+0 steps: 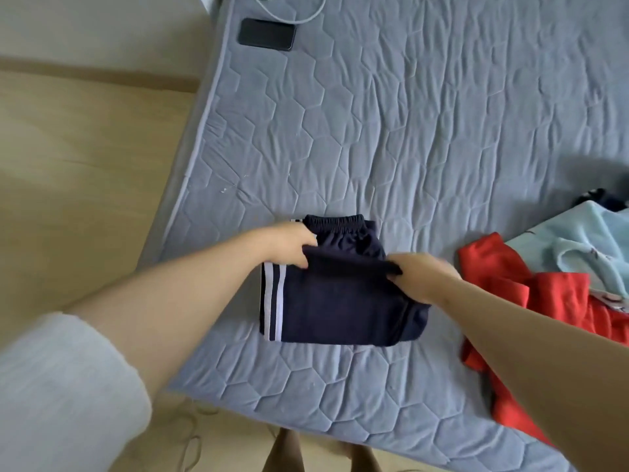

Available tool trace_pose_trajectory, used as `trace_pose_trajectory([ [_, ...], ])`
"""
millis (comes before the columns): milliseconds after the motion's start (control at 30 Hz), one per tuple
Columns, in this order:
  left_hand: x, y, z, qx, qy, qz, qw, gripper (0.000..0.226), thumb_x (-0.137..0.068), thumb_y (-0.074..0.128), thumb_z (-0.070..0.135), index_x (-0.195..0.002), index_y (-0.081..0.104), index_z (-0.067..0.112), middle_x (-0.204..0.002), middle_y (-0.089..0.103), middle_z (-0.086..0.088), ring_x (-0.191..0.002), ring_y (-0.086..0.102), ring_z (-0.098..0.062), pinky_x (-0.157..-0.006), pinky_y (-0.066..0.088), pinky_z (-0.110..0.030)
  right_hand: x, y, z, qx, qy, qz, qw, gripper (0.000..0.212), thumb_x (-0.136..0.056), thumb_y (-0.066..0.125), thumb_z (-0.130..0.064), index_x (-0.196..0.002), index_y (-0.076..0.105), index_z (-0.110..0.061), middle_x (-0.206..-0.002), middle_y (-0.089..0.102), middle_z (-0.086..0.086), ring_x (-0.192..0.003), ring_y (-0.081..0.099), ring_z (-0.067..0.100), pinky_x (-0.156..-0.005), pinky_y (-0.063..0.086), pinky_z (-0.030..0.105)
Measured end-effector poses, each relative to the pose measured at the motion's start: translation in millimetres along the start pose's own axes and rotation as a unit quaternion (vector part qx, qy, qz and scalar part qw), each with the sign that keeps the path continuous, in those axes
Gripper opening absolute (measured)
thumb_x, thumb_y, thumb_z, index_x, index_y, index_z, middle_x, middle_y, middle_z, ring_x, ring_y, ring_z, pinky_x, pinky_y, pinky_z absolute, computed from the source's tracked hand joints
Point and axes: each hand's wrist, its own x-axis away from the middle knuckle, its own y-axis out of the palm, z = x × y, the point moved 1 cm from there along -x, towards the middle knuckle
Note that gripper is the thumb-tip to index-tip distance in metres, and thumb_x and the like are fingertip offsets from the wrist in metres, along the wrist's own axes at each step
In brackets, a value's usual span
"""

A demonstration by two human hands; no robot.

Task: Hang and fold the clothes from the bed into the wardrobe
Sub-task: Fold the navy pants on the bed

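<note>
Navy trousers (340,308): folded into a compact block, laid on the grey quilted bed (408,114) close to its near edge. Two white stripes are seen down the left side; the elastic waistband is turned to the far end.

A white sleeve (61,386) is pushed up on the left forearm, lower left of view.

A folded layer of the cloth is held across the middle of the trousers, taken at both ends. Left hand (292,243): fingers curled over the left end of that fold, clamped on the cloth. Right hand (422,277): fingers closed together on the right end of the fold, the cloth pinched; the hand is slightly blurred.

Red garment (561,301): spread loose to the right of the trousers, near but apart, partly crossed by the right forearm. Light blue garment (592,247): heaped just beyond the red one, touching it, at the right margin.

Wooden floor (68,165) is seen left of the bed.

Far corner of the bed: a black phone (266,34) is laid flat, with a pale cable (292,15) looped just beyond it.
</note>
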Motion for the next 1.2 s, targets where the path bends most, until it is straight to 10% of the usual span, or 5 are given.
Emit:
trace_pose_trajectory([
  [200,-32,4,-30,0.010,-0.103,0.321,0.942,0.051,-0.093,0.047,0.041,-0.140,0.028,0.040,-0.151,0.029,0.004,-0.142,0.013,-0.023,-0.109,0.014,-0.049,-30,-8,-6,-0.152,0.136,0.241,0.949,0.054,-0.095,0.037,-0.047,-0.144,0.023,-0.032,-0.154,0.019,0.000,-0.137,0.022,0.029,-0.107,0.021,0.045],
  [567,-46,145,-52,0.568,-0.252,0.220,0.752,0.071,-0.075,0.075,0.030,-0.131,0.034,0.017,-0.127,0.049,0.001,-0.119,0.049,-0.019,-0.096,0.040,-0.031,-37,95,-12,-0.489,0.293,0.040,0.820,0.082,-0.084,0.059,-0.045,-0.148,0.011,-0.027,-0.152,0.021,0.002,-0.134,0.029,0.033,-0.108,0.031,0.050],
  [867,-50,128,-49,0.168,-0.149,0.506,0.833,0.035,-0.080,0.071,0.023,-0.068,0.044,0.004,-0.068,0.047,-0.013,-0.061,0.043,-0.025,-0.058,0.034,-0.032,-44,113,-14,-0.454,0.242,0.204,0.833,0.033,-0.090,0.056,-0.028,-0.120,0.045,-0.017,-0.112,0.052,0.000,-0.094,0.051,0.019,-0.077,0.037,0.030],
  [1033,-55,123,-58,0.123,-0.268,0.332,0.896,0.058,-0.084,0.064,0.035,-0.132,0.044,0.010,-0.127,0.051,-0.016,-0.115,0.049,-0.036,-0.088,0.039,-0.044,-34,112,-16,-0.271,0.342,0.095,0.895,0.061,-0.091,0.051,-0.031,-0.144,0.021,-0.026,-0.143,0.032,0.010,-0.126,0.035,0.034,-0.104,0.027,0.047],
  [1200,-69,114,-40,-0.060,-0.051,0.438,0.896,0.060,-0.084,0.052,0.042,-0.139,0.043,0.020,-0.144,0.041,-0.013,-0.131,0.037,-0.041,-0.099,0.032,-0.062,-48,97,-40,-0.080,0.113,0.234,0.962,0.066,-0.089,0.052,-0.031,-0.147,0.019,-0.034,-0.157,0.012,0.006,-0.141,0.016,0.031,-0.110,0.013,0.047],
])
